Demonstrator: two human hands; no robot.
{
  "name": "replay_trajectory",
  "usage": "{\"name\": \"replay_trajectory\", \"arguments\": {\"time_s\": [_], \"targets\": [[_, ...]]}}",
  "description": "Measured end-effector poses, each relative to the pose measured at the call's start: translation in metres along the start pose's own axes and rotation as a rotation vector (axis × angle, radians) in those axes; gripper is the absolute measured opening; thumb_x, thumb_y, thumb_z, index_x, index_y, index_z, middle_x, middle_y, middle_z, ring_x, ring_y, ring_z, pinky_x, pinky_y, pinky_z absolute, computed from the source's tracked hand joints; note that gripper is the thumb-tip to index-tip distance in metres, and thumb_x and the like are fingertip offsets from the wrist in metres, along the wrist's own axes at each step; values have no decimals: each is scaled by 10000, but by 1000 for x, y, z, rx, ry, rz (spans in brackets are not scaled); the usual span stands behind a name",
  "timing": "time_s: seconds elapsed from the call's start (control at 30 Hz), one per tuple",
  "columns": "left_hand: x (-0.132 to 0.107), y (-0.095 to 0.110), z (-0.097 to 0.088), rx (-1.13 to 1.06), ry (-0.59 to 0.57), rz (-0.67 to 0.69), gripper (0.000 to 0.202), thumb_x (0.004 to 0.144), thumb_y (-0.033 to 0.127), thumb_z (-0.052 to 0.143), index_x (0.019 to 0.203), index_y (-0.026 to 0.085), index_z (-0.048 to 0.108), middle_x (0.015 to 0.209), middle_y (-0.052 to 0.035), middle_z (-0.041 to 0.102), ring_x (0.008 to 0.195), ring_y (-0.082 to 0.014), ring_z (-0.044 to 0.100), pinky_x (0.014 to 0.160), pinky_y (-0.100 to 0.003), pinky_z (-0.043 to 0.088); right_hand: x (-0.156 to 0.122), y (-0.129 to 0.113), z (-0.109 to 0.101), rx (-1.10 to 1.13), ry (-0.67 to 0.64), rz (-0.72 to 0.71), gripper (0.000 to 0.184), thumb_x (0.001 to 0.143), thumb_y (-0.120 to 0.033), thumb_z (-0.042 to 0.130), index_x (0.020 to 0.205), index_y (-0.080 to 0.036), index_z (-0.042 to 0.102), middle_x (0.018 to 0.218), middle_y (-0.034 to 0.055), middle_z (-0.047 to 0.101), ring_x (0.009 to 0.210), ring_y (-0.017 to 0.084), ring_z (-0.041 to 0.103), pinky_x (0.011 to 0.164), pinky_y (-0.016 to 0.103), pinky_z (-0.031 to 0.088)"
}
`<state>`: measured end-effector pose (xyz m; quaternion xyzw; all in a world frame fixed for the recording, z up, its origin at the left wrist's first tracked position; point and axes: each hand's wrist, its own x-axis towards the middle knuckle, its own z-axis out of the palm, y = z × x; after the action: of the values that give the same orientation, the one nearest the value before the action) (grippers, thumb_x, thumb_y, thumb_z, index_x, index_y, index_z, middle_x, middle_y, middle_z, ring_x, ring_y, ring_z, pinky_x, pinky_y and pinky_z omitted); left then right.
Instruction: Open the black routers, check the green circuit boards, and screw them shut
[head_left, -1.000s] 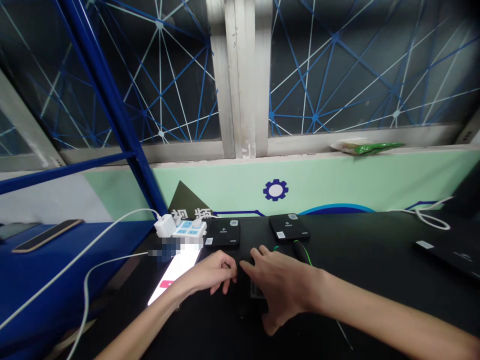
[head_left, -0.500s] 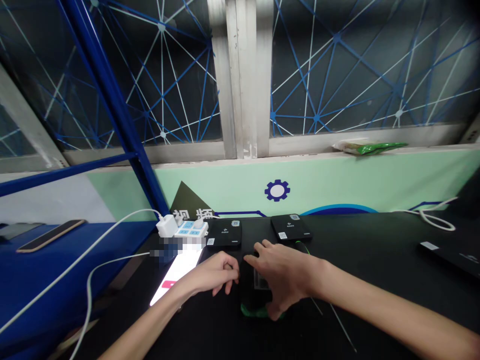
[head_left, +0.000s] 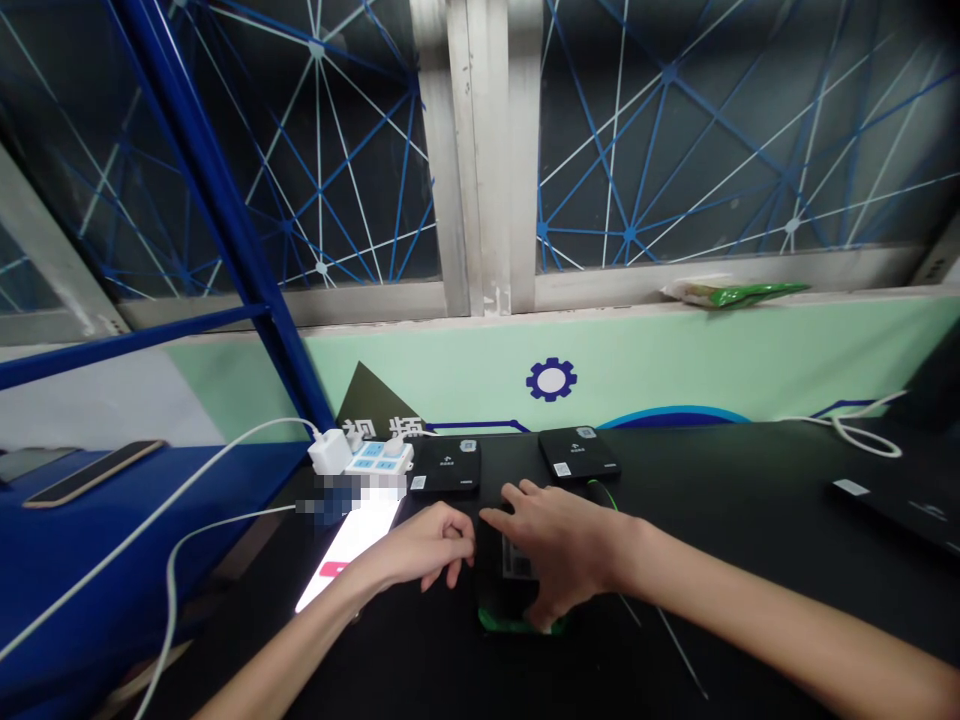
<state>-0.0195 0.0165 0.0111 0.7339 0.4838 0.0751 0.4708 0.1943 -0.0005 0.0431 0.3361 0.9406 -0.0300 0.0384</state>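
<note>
My right hand [head_left: 562, 545] lies over a small black box with a grey label [head_left: 510, 590] on the black table [head_left: 750, 540], fingers curved around it and thumb at its near edge, where a green glow shows. My left hand [head_left: 431, 545] rests beside the box's left side with fingers curled loosely, fingertips touching the table by the box. A lit phone [head_left: 349, 545] lies just left of my left wrist.
Two flat black boxes [head_left: 445, 465] [head_left: 577, 452] sit behind my hands. A white power strip [head_left: 375, 458] with a charger [head_left: 328, 450] and white cables stands left of them. Another phone [head_left: 90, 470] lies on the blue shelf. A dark device [head_left: 900, 500] and a cable loop [head_left: 862, 435] are at the right.
My right hand has drawn the black box a little nearer and turned its grip; a green light now shows under the box's near edge. My left hand has stayed put.
</note>
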Motion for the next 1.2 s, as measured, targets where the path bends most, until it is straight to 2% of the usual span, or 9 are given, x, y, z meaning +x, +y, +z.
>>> {"name": "replay_trajectory", "arguments": {"time_s": [0.23,0.37,0.47,0.7,0.87,1.03,1.2], "targets": [[-1,3,0,20,-14,-35,130,794,249,474,710,193,556,490,50,594,337,-83,390,402,-194,294,1,12,-4,41,18,-36,993,539,-538,839,1379,-109,527,1172,214,568,1030,418,582,782,485,520],[-4,5,-1,38,-29,-24,175,810,240,468,725,187,612,425,66,528,434,-116,466,544,-220,359,2,21,-8,93,6,-11,1012,544,-544,838,1409,-132,512,1186,206,563,1067,428,573,802,499,514],[-7,7,-2,44,-40,-26,225,854,301,486,733,191,641,414,71,509,487,-135,492,627,-244,375,4,28,-11,107,1,39,1010,555,-519,841,1431,-151,500,1199,204,566,1113,439,553,817,514,511],[-9,9,-1,38,-62,-68,165,818,356,588,761,206,627,415,81,527,486,-136,466,596,-243,324,7,44,-16,183,70,93,1030,588,-519,825,1470,-133,461,1282,213,543,1136,395,561,889,492,499],[-11,11,-1,46,-61,-90,167,779,370,641,838,214,622,442,85,554,492,-134,448,554,-236,277,27,62,-12,249,164,74,995,611,-533,811,1453,-116,481,1283,198,573,1155,367,566,951,465,468],[-13,15,-1,47,-73,-100,154,790,365,619,780,212,611,441,82,548,486,-127,440,548,-235,274,57,69,-7,251,222,47,1024,589,-547,831,1450,-112,488,1267,210,588,1137,380,574,942,474,462],[-13,16,-2,44,-96,-90,199,808,344,581,673,202,613,422,69,527,455,-118,418,528,-240,258,68,64,-3,260,218,-1,1018,589,-533,832,1448,-109,487,1346,221,552,1214,390,528,979,478,445]]}}
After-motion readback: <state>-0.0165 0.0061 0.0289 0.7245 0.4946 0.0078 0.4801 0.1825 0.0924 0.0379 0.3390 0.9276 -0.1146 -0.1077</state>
